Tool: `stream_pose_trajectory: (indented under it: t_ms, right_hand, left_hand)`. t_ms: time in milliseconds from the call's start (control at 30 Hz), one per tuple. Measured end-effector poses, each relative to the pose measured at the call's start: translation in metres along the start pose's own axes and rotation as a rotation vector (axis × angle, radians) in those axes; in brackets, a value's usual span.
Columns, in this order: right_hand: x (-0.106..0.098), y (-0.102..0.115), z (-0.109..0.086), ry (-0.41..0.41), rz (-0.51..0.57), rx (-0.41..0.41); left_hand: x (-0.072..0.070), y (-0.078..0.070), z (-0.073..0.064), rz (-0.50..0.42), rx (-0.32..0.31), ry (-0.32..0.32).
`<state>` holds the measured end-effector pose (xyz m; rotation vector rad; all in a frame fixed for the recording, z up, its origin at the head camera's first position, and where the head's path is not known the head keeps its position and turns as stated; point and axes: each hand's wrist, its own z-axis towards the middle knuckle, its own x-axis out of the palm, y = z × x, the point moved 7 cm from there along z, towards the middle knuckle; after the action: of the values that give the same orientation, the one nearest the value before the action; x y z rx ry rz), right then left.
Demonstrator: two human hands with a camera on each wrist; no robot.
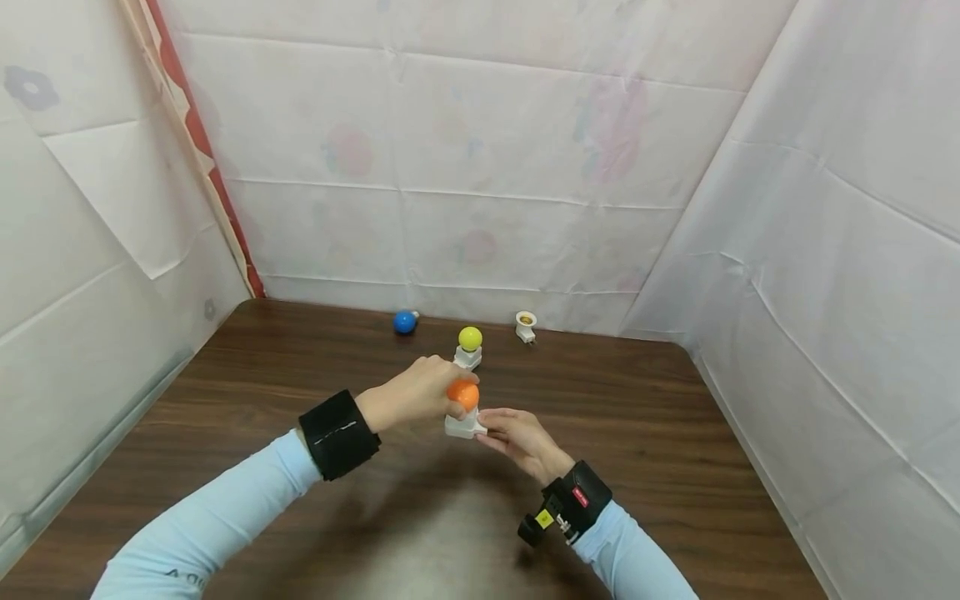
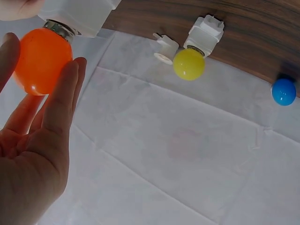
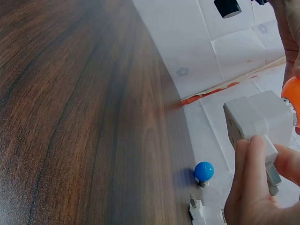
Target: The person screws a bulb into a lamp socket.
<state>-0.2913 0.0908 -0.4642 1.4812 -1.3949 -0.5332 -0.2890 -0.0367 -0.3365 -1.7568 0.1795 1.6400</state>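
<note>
My left hand (image 1: 418, 390) holds an orange light bulb (image 1: 467, 395) between thumb and fingers, coming from the left. Below the bulb, my right hand (image 1: 523, 442) pinches the side of a white plug-in lamp socket (image 3: 262, 115). The bulb's metal base sits at the mouth of that socket, and a strip of the metal shows in the left wrist view. Just beyond the left hand, a yellow light bulb (image 1: 470, 338) stands upright in another white socket (image 1: 468, 359).
At the far edge of the brown wooden table (image 1: 645, 417) lies a blue light bulb (image 1: 405, 322) on its side. A white socket (image 1: 527, 325) without a bulb stands to the right at the back. White sheets (image 1: 480, 150) enclose the table behind and at both sides.
</note>
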Motion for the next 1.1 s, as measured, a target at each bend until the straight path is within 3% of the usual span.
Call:
stream_pose_trajectory:
  t_ms: [567,933,1100]
  right_hand:
    - [0.001,-0.005,0.004,-0.011,-0.028,0.014]
    - [0.002,-0.006,0.003,0.003,-0.021,-0.005]
    - [0.004,-0.006,0.004,0.030,0.016,0.000]
  left_hand:
    - [0.003,0.003,0.000,-0.003,-0.056,0.058]
    - [0.005,0.005,0.005,0.009,-0.036,0.084]
    - [0.005,0.014,0.006,-0.060,-0.071,0.087]
